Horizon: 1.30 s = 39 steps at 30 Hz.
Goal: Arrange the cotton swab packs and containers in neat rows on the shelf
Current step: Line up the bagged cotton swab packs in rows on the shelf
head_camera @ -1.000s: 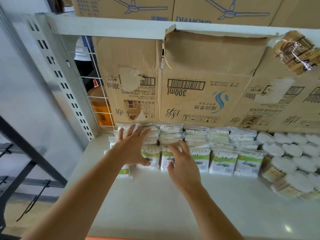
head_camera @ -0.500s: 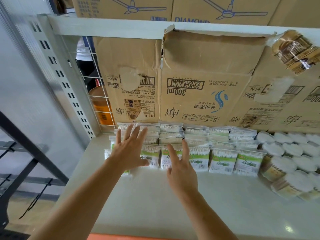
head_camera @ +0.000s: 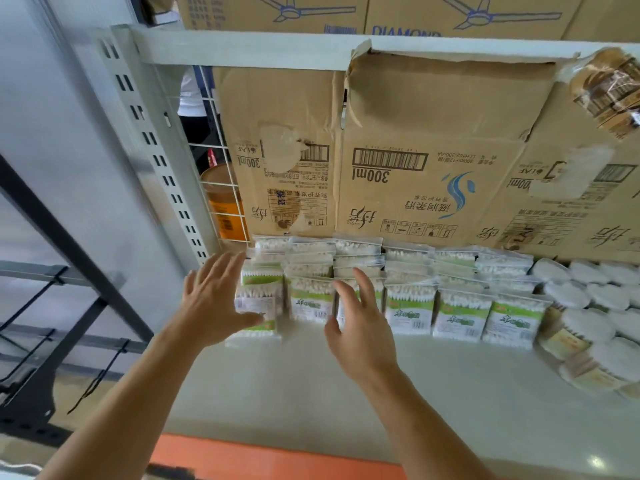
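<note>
Two bare hands in the head view, both spread wide with straight fingers and holding nothing. Landmark: the middle cardboard box (head_camera: pixel 433 133), printed "300ml" upside down, standing at the back of the pale shelf board (head_camera: pixel 381 393). Directly below this box, against its foot, the cotton swab packs (head_camera: pixel 453 313) stand in rows several deep, clear bags with green and white labels, the front row upright and facing the camera. Left hand (head_camera: pixel 216 299) sits below and left of the box, at the left end of the rows; its thumb overlaps the front of the end pack (head_camera: pixel 258 303), which is blurred and sits out of line with its neighbours, nearer the camera. Contact there cannot be told. Right hand (head_camera: pixel 363 327) is below the box's left half, palm toward the front row, fingers covering one pack, thumb held apart; touching or just short, cannot tell. Right of the packs, below the box's right neighbour, round containers (head_camera: pixel 588 296) with white swab tips showing lie crowded together, some tilted. Up and right of the box, a film-wrapped brown bundle (head_camera: pixel 609 88) sits at the frame edge. Left of the box: another carton, then a white wire grid (head_camera: pixel 221 188) with an orange jar (head_camera: pixel 225 206) behind it, then the slotted grey upright (head_camera: pixel 152 133). Above the box, cartons with a fan drawing (head_camera: pixel 277 8). Nearest the camera, an orange shelf edge (head_camera: pixel 259 455).
</note>
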Motion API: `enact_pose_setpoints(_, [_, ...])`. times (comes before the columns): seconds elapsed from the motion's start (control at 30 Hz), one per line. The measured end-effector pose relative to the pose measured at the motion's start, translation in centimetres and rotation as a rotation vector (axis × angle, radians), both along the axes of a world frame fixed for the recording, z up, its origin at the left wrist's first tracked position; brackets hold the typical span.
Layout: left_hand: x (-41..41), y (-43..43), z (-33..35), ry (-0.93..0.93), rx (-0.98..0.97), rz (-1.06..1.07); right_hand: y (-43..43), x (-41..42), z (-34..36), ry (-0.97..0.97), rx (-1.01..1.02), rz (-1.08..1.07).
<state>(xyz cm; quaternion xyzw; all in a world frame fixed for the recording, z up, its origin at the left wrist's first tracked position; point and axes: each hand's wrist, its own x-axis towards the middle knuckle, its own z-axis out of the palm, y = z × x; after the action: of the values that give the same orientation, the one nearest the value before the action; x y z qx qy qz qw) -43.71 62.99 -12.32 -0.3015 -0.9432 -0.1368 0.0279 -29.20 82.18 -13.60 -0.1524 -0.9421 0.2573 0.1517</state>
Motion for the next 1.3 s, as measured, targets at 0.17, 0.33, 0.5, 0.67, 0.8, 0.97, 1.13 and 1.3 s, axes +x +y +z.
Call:
enact_pose_setpoints(0.17, [-0.4,-0.6,-0.4,-0.035,-0.117,-0.114,-1.3,-2.6,1.4,0.048,-0.017,0.101])
enact_pose_setpoints(0.33, [-1.1,0.2,-0.3,-0.039,-0.212,-0.184,-2.0,-4.3,2.2,0.097,-0.009,0.112])
enact_pose_setpoints(0.5, [-1.2,-0.4,-0.4,0.012,-0.253,-0.153,-2.2,-5.2,2.2,0.106,-0.017,0.060])
enact_pose_setpoints(0.67, [-2.1,0.1,-0.2,0.148,-0.217,-0.188,-2.7,-5.6,2.4,0.077,0.003,0.037])
enact_pose_setpoints(0.8, [-2.9,1.0,0.1,0.074,-0.248,-0.247,-2.7,-5.8,2.5,0.080,0.003,0.019])
enact_pose_setpoints(0.97, [-3.2,1.7,-0.1,-0.024,-0.247,-0.274,-2.4,-6.8,3.3,0.113,0.036,0.009])
enact_pose_setpoints(1.13, [-2.7,1.3,-0.3,0.075,-0.200,-0.216,-2.1,-9.2,4.8,0.121,0.119,-0.007])
enact_pose_setpoints(1.3, [-1.9,0.8,-0.8,0.118,-0.117,-0.237,-2.7,-13.5,5.3,0.007,0.173,0.100])
